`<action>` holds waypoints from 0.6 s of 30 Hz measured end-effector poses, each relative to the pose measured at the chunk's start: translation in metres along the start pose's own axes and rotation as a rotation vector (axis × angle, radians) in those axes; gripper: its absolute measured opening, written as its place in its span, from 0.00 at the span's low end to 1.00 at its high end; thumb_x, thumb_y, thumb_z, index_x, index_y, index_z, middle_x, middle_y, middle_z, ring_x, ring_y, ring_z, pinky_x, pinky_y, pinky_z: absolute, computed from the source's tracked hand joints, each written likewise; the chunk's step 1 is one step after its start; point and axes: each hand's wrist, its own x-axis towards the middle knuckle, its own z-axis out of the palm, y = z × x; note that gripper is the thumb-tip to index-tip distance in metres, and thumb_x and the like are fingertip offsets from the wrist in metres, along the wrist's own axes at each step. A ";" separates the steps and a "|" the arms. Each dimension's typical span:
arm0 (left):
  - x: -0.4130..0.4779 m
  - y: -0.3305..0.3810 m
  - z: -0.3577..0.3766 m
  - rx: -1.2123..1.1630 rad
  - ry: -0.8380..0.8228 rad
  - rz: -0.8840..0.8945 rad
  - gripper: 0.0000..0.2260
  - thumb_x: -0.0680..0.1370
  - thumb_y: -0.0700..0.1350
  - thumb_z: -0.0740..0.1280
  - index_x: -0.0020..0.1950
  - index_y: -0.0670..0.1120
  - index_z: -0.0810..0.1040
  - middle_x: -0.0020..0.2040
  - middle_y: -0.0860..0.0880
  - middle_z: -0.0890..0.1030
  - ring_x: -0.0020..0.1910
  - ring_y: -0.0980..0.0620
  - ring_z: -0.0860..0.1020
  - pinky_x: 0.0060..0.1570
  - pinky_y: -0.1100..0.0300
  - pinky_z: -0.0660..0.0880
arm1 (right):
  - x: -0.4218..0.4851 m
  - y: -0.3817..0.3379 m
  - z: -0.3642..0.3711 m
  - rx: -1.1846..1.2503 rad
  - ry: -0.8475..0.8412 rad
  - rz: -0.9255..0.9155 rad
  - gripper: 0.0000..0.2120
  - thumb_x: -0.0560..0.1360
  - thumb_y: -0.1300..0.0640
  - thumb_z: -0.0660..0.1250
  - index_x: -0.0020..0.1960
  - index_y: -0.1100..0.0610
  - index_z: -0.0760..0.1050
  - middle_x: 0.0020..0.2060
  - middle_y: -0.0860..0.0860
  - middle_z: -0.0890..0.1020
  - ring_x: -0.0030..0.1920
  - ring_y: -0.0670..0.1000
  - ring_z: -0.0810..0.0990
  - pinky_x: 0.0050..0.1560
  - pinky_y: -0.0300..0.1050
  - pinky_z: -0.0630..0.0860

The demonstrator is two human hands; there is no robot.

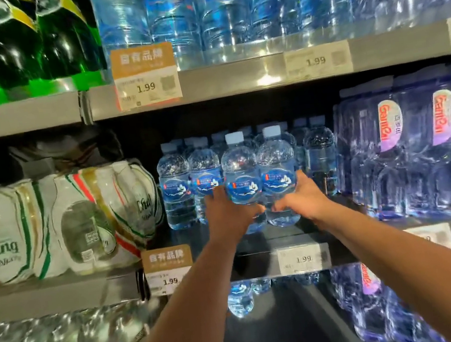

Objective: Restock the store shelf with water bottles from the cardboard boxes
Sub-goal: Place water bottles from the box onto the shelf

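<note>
left hand point(229, 216) grips bottle point(240, 174), right hand point(303, 199) grips second bottle point(277, 175), both at middle shelf point(261, 270) front; rear rows stocked, front gaps remain

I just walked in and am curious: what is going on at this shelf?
A person is stocking the middle shelf with small water bottles. The left hand grips the left bottle and the right hand grips the right bottle, upright and side by side, in front of the standing bottles of the same kind. Whether the two already rest on the shelf is unclear.
</note>
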 end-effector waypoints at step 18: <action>0.003 0.005 0.000 0.283 -0.031 -0.215 0.36 0.73 0.48 0.72 0.73 0.37 0.55 0.70 0.40 0.65 0.68 0.41 0.67 0.62 0.52 0.68 | 0.011 0.000 0.010 -0.261 0.053 0.106 0.24 0.61 0.56 0.81 0.53 0.61 0.78 0.49 0.57 0.82 0.50 0.55 0.80 0.50 0.47 0.78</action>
